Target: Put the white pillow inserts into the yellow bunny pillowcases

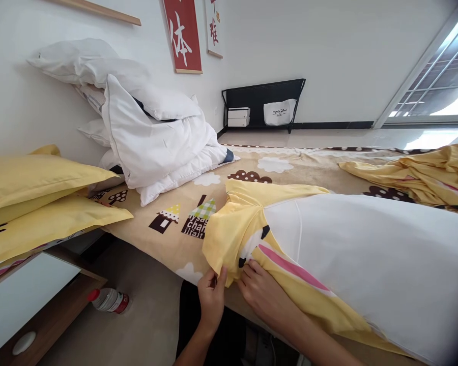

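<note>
A white pillow lies on the bed, its near end inside a yellow pillowcase printed with pink and black shapes. At the pillowcase's near corner, my left hand pinches the yellow cloth between thumb and fingers. Just to its right, my right hand is closed on the pillowcase's edge beside the black print. The cloth is bunched and folded around the pillow's end. What lies under the fingers of my right hand is hidden.
White pillows are piled against the wall. Yellow pillows lie at the left above a bedside cabinet. A bottle stands on the floor. Crumpled yellow cloth lies at the right. A black rack stands behind the patterned bed sheet.
</note>
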Motion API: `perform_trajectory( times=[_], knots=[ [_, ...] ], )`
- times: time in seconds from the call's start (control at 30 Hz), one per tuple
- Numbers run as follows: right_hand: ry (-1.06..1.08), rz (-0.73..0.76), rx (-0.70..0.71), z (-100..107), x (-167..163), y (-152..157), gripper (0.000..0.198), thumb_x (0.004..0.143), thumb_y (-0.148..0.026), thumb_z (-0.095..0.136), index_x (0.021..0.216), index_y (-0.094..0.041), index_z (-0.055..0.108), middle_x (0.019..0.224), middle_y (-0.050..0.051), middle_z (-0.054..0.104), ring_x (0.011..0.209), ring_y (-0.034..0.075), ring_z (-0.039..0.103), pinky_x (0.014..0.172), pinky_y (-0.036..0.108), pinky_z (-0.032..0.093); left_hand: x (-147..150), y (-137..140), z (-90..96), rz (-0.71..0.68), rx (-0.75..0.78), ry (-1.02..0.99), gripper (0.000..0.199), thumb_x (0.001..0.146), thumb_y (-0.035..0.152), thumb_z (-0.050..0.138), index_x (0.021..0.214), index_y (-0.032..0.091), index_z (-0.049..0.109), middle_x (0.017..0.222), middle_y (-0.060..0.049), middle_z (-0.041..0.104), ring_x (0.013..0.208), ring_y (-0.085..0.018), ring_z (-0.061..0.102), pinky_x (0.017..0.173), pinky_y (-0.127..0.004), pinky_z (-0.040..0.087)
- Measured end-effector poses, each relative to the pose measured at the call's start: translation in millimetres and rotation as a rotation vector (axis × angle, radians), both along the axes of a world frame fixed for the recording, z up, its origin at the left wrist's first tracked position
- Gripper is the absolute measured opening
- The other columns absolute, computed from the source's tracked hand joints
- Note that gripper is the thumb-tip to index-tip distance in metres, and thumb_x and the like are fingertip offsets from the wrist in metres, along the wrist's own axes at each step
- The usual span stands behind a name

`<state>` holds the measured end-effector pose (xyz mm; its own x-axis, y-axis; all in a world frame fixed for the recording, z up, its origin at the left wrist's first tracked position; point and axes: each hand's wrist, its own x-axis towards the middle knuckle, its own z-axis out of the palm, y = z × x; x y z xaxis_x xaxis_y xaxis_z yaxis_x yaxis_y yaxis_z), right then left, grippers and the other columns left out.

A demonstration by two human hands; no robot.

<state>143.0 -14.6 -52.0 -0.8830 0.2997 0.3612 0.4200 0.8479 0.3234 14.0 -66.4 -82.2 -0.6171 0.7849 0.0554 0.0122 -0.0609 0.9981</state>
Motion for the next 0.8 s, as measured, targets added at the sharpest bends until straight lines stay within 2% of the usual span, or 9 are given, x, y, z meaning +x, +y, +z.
perform_trajectory(
  times=[0.23, 0.33, 0.4, 0.5, 0.57, 0.6, 0.67, 0.73, 0.8],
  knots=[
    [0.116, -0.016, -0.072, 21, 11, -5, 0.003, 0.076, -0.018, 0.061, 0.079, -0.016, 0.061, 0.079, 0.006, 0.057, 0.081, 0.022, 0.048, 0.086, 0.041, 0.032, -5, -2, -12.0, -0.304, -0.126, 0.191, 0.053, 0.078, 0.061, 0.058, 0.055, 0.013, 0.055, 0.050, 0.001, 0.043, 0.050, -0.010, 0.037, 0.047, -0.023, 0.030],
    [0.215, -0.154, -0.040, 28, 11, -4, 0.018, 0.081, -0.016, 0.056, 0.099, -0.016, 0.060, 0.087, 0.008, 0.059, 0.086, 0.025, 0.049, 0.082, 0.041, 0.033, -17, 1, 0.8, -0.454, -0.159, 0.277, 0.051, 0.084, 0.056, 0.053, 0.059, 0.012, 0.059, 0.053, -0.002, 0.051, 0.053, -0.013, 0.045, 0.051, -0.023, 0.035],
    [0.234, -0.202, 0.004, 29, 9, -1, 0.024, 0.084, -0.016, 0.054, 0.107, -0.014, 0.058, 0.088, 0.009, 0.060, 0.087, 0.025, 0.051, 0.081, 0.041, 0.034, -28, 0, 12.9, -0.468, -0.130, 0.358, 0.044, 0.087, 0.051, 0.052, 0.072, 0.012, 0.066, 0.068, -0.006, 0.062, 0.068, -0.018, 0.056, 0.064, -0.025, 0.043],
    [0.196, -0.158, 0.031, 25, 5, 1, 0.025, 0.084, -0.012, 0.052, 0.108, -0.014, 0.058, 0.077, 0.005, 0.057, 0.076, 0.022, 0.050, 0.079, 0.040, 0.034, -55, -4, 30.9, -0.640, -0.089, 0.476, 0.036, 0.083, 0.049, 0.059, 0.089, 0.015, 0.071, 0.093, -0.010, 0.067, 0.090, -0.023, 0.058, 0.084, -0.029, 0.044],
    [0.191, -0.097, 0.035, 21, 5, 2, 0.024, 0.083, -0.009, 0.051, 0.105, -0.013, 0.059, 0.072, 0.004, 0.055, 0.070, 0.020, 0.048, 0.076, 0.038, 0.034, -80, -6, 42.0, -0.820, -0.067, 0.467, 0.043, 0.081, 0.056, 0.059, 0.080, 0.015, 0.072, 0.084, -0.009, 0.068, 0.081, -0.021, 0.059, 0.078, -0.028, 0.045],
    [0.198, -0.060, 0.039, 18, 6, 2, 0.022, 0.082, -0.007, 0.050, 0.101, -0.013, 0.060, 0.069, 0.003, 0.054, 0.068, 0.019, 0.047, 0.074, 0.037, 0.033, -92, -5, 47.6, -0.822, -0.042, 0.427, 0.049, 0.082, 0.060, 0.054, 0.070, 0.015, 0.069, 0.072, -0.008, 0.065, 0.071, -0.019, 0.058, 0.070, -0.027, 0.045],
    [0.214, 0.004, 0.046, 14, 8, 2, 0.018, 0.081, -0.003, 0.048, 0.088, -0.014, 0.061, 0.066, 0.003, 0.052, 0.065, 0.018, 0.044, 0.070, 0.036, 0.032, -110, 2, 59.1, -0.595, -0.001, 0.345, 0.057, 0.087, 0.061, 0.043, 0.056, 0.016, 0.060, 0.054, -0.003, 0.055, 0.056, -0.014, 0.050, 0.058, -0.024, 0.040],
    [0.218, 0.043, 0.028, 10, 12, 2, 0.020, 0.081, -0.001, 0.046, 0.076, -0.016, 0.058, 0.064, 0.002, 0.049, 0.063, 0.017, 0.042, 0.068, 0.035, 0.030, -114, 17, 70.3, -0.352, -0.044, 0.362, 0.052, 0.088, 0.058, 0.043, 0.060, 0.017, 0.057, 0.055, -0.001, 0.054, 0.052, -0.012, 0.047, 0.054, -0.024, 0.038],
    [0.221, 0.073, -0.024, 9, 16, 3, 0.022, 0.082, -0.001, 0.043, 0.070, -0.017, 0.054, 0.064, 0.002, 0.048, 0.063, 0.017, 0.041, 0.067, 0.035, 0.029, -104, 36, 79.0, -0.357, -0.159, 0.502, 0.040, 0.083, 0.055, 0.054, 0.075, 0.016, 0.063, 0.068, -0.003, 0.063, 0.060, -0.015, 0.054, 0.057, -0.025, 0.040]
  ],
)
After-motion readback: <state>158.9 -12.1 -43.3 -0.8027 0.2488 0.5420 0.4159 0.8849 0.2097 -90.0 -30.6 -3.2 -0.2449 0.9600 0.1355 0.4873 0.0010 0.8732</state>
